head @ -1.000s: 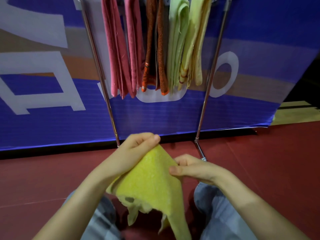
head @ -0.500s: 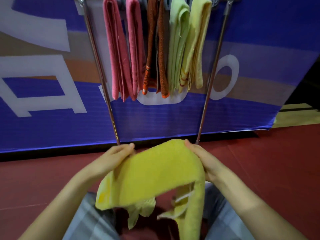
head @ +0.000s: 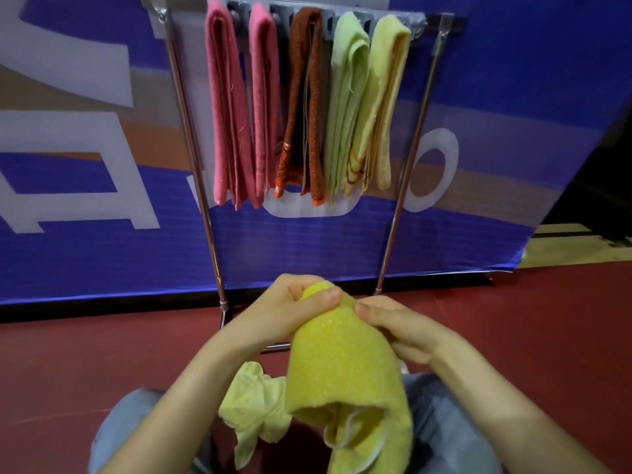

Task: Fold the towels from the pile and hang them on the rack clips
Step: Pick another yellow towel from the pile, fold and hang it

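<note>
A bright yellow towel (head: 345,378) hangs folded over in front of me, above my lap. My left hand (head: 290,309) pinches its top end between thumb and fingers. My right hand (head: 400,326) grips the towel's upper right edge just beside it. A crumpled pale yellow towel (head: 254,405) lies in my lap below. Ahead stands the metal rack (head: 191,138), its grey clip bar (head: 328,12) holding several folded towels: two pink (head: 236,107), one rust-brown (head: 304,107), one light green (head: 345,107) and one pale yellow (head: 383,104).
A blue banner (head: 102,234) with white shapes stands right behind the rack. The floor (head: 530,336) is dark red matting. My knees in grey checked trousers (head: 451,425) sit on either side of the lap pile. The rack's foot bar (head: 273,347) lies close to my hands.
The towel was spread wide between my two hands; my hands have since come together at the top, bringing the two corners together so the towel now hangs doubled.
</note>
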